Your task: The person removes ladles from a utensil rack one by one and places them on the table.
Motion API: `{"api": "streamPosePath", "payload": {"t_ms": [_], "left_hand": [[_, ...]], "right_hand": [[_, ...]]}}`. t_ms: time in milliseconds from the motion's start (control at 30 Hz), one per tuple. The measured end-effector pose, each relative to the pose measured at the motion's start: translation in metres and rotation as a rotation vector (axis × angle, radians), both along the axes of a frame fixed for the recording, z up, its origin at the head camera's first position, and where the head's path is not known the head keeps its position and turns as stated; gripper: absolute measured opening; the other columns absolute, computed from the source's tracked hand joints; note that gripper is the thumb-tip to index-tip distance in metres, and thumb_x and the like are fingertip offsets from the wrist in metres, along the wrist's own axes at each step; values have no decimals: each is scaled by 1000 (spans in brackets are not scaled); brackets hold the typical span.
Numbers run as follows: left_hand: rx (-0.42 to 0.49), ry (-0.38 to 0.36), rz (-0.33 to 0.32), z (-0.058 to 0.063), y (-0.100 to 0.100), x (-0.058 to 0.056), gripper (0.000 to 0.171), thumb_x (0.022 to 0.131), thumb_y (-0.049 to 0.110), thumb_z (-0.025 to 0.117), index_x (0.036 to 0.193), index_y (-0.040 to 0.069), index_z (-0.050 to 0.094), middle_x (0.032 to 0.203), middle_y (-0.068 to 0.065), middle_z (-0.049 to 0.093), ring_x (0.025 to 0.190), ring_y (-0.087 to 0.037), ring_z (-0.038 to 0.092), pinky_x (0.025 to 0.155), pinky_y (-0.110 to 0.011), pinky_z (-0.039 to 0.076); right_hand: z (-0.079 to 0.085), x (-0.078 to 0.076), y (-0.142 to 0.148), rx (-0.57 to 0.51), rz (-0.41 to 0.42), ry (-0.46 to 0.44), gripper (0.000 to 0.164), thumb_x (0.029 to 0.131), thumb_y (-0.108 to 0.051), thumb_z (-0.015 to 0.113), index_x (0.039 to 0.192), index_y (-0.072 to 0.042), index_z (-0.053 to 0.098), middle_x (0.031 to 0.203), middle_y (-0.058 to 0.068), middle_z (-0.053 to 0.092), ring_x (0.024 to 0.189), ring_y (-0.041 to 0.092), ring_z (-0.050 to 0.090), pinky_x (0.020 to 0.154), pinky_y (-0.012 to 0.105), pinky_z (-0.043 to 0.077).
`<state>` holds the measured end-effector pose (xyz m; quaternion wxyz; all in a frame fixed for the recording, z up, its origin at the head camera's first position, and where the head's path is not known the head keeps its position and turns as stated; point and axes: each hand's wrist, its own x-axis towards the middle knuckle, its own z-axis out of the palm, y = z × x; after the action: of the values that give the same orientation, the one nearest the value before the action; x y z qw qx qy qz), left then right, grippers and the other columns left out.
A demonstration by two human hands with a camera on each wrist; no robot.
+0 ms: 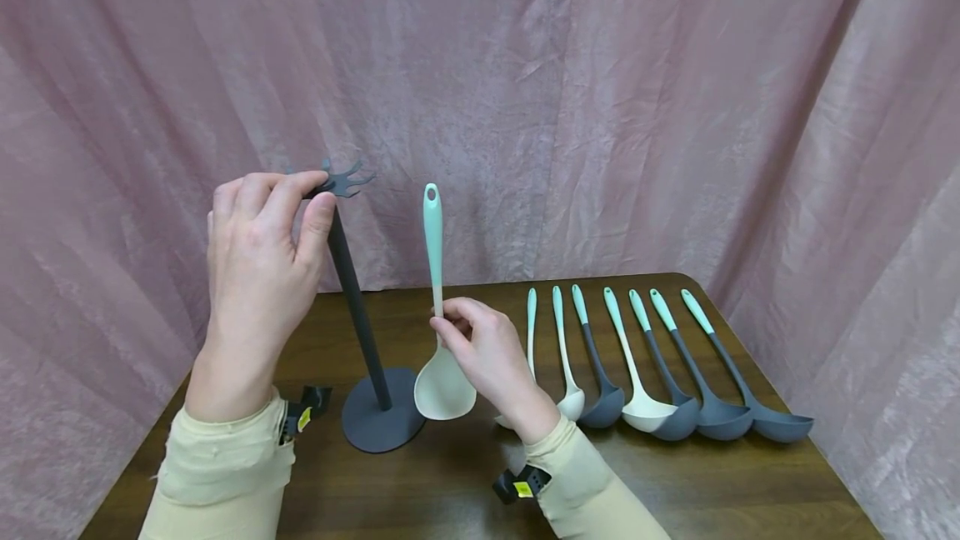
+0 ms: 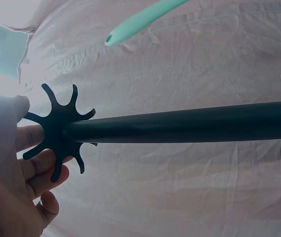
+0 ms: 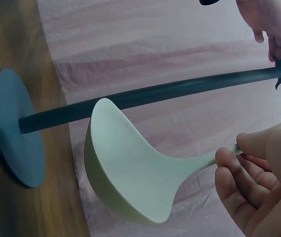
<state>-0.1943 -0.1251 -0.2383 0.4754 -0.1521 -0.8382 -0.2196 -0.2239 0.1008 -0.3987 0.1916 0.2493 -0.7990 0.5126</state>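
Note:
A ladle with a cream bowl (image 1: 444, 386) and a mint handle hangs upright above the table, its handle hole at the top. My right hand (image 1: 491, 352) pinches its neck between thumb and fingers. To the left stands a dark grey utensil stand (image 1: 358, 298) with a round base and a crown of curved hooks (image 2: 61, 126). At that crown, my left hand (image 1: 266, 236) grips the hooks with thumb and fingers. The ladle's handle end is to the right of the crown, apart from it. In the right wrist view, the ladle bowl (image 3: 130, 168) partly covers the stand's pole.
Several more ladles lie in a row on the right of the wooden table (image 1: 315, 498). Some have cream bowls, like the cream ladle (image 1: 637, 390); others are grey, like the grey ladle (image 1: 780, 423). My right hand partly hides the nearest one. A pink curtain (image 1: 465, 90) hangs behind.

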Motion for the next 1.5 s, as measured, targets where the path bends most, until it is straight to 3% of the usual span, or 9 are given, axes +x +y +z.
{"api": "streamPosePath", "payload": {"t_ms": [600, 1033, 1333, 1500], "left_hand": [[6, 11, 1, -1, -1, 0, 36, 112, 33, 65, 134, 8, 77, 124, -22, 68, 126, -51, 53, 99, -63, 41], [0, 17, 1, -2, -2, -2, 62, 114, 59, 49, 134, 8, 77, 124, -23, 67, 125, -52, 52, 99, -64, 41], [5, 24, -4, -2, -1, -2, 54, 114, 52, 55, 134, 8, 78, 123, -23, 67, 125, -52, 52, 100, -64, 40], [5, 22, -4, -1, -1, -2, 64, 114, 61, 48, 134, 8, 78, 122, -23, 67, 125, -52, 52, 102, -64, 40]], "right_hand": [[-12, -10, 0, 50, -70, -84, 9, 104, -20, 80, 111, -14, 81, 93, -7, 76, 73, 4, 68, 65, 28, 55], [-24, -19, 0, 95, -116, -135, 14, 106, -23, 78, 113, -12, 81, 96, -3, 79, 76, 7, 72, 70, 31, 58], [-32, -25, 3, 132, -171, -163, 12, 106, -24, 77, 108, -13, 81, 94, -3, 80, 78, 10, 74, 72, 33, 58], [-36, -28, 5, 151, -195, -160, 11, 105, -22, 78, 106, -11, 80, 93, -1, 80, 77, 13, 72, 69, 33, 56]]}}
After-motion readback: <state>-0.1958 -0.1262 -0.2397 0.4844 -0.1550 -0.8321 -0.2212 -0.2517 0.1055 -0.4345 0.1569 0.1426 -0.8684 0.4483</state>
